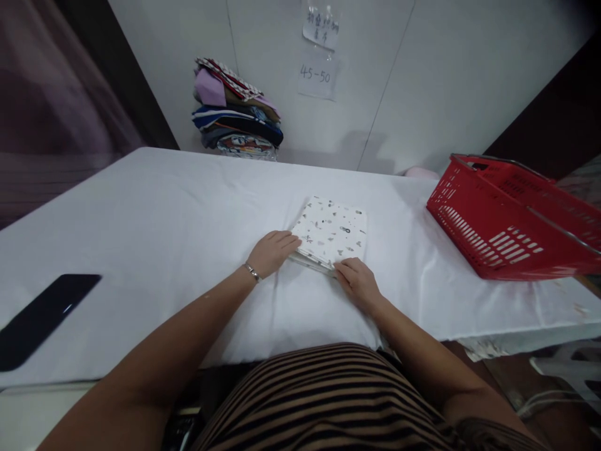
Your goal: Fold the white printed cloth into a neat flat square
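Note:
A folded white cloth (pixel 331 227) with small dark and grey printed motifs lies in front of me on the white-covered table (pixel 178 213). My left hand (pixel 273 252), with a metal bracelet at the wrist, touches the near left corner of the cloth, its thumb side at the edge and its fingers close together. At the near right corner, my right hand (pixel 357 280) grips the edge of the cloth between thumb and fingers. The near edge shows several layers, slightly parted. The left thumb is partly hidden.
A red plastic basket (pixel 493 225) with metal handles stands at the table's right end. A dark flat phone-shaped object (pixel 47 319) lies at the left. Folded fabrics (pixel 237 116) are stacked beyond the far edge, and paper signs (pixel 317 75) hang on the wall.

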`<action>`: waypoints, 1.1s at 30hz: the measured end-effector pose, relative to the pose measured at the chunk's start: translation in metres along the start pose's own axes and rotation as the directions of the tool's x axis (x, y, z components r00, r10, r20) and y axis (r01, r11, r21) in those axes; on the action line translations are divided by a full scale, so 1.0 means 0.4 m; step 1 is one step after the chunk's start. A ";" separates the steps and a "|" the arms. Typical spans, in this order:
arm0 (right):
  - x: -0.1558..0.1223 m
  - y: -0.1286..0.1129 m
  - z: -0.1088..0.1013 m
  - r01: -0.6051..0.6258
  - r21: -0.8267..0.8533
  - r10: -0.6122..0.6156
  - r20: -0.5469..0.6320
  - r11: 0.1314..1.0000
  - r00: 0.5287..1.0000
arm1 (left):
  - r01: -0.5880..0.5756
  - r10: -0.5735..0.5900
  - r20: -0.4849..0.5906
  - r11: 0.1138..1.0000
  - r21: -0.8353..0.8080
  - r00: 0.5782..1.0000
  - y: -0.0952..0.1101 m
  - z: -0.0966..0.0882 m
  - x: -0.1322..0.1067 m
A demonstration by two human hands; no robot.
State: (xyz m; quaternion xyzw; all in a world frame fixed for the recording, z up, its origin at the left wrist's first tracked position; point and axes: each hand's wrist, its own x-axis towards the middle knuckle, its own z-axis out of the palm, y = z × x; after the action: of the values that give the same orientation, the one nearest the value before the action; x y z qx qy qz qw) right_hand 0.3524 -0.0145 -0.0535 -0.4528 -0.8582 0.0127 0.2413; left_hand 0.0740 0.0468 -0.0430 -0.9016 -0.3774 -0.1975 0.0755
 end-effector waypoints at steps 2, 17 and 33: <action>0.000 -0.005 0.003 -0.001 -0.025 0.002 0.026 1.000 1.000 | 0.002 -0.002 0.006 1.000 -0.001 1.000 0.000 0.005 -0.004; 0.015 -0.015 0.003 0.041 -0.084 -0.035 0.071 0.996 0.997 | 0.032 -0.034 0.043 0.999 0.034 0.999 0.019 0.012 -0.030; 0.008 -0.015 0.012 0.050 -0.097 -0.044 0.067 0.994 0.997 | 0.158 -0.159 0.034 0.987 0.029 0.987 0.003 0.036 -0.046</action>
State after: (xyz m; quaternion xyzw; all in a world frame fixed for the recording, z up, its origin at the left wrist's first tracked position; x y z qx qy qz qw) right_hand 0.3442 -0.0146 -0.0551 -0.4432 -0.8756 -0.0208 0.1911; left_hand 0.0673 0.0382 -0.0637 -0.8711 -0.4518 -0.1814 0.0645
